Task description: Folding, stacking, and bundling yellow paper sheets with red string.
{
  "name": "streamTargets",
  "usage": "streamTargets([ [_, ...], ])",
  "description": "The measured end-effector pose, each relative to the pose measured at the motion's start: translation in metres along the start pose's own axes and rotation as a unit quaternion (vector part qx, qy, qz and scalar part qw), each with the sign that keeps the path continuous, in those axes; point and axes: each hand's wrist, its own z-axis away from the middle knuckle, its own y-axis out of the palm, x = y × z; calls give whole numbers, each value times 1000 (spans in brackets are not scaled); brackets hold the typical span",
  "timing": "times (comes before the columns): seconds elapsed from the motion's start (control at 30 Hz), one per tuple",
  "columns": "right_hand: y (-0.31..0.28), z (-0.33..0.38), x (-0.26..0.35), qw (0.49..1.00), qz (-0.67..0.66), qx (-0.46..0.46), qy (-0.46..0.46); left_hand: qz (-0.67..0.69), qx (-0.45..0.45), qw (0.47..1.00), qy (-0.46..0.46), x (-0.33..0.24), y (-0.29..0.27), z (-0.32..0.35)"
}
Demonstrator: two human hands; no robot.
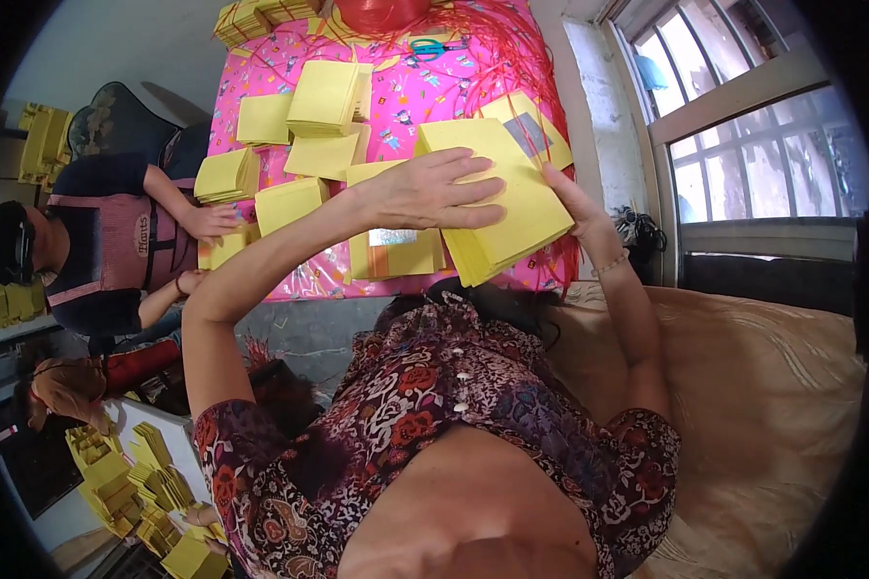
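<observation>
A thick stack of yellow papers (517, 217) is tilted up over the near right part of the table. My left hand (444, 190) lies flat across its top face, fingers stretched and spread. At the stack's right edge, my right hand (584, 214) grips it, the thumb on top and the other fingers mostly hidden beneath. Red plastic string (536, 145) runs beside the right thumb; whether the hand holds it I cannot tell. Under my left wrist sits another yellow stack (357, 256) with a pale label and an orange band.
Several yellow stacks (323, 96) stand on the pink patterned tablecloth (410, 92). Blue-handled scissors (430, 48) and a red string bundle (381, 12) lie at the far side. On the left, a co-worker's hand (212, 222) touches a yellow stack. A barred window (753, 164) is at the right.
</observation>
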Motion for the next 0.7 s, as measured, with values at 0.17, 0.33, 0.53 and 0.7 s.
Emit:
streamTargets([
  [0.17, 11, -9, 14, 995, 73, 3, 73, -62, 20, 997, 31, 1, 16, 3],
  [0.33, -27, -24, 20, 997, 74, -2, 38, 1, -50, 979, -198, -4, 31, 21],
  [0.53, -72, -36, 44, 994, 53, -68, 65, 367, -241, 612, -657, -55, 103, 63],
  [0.7, -77, -56, 34, 989, 81, -76, 94, 488, -274, 423, -713, -100, 171, 60],
])
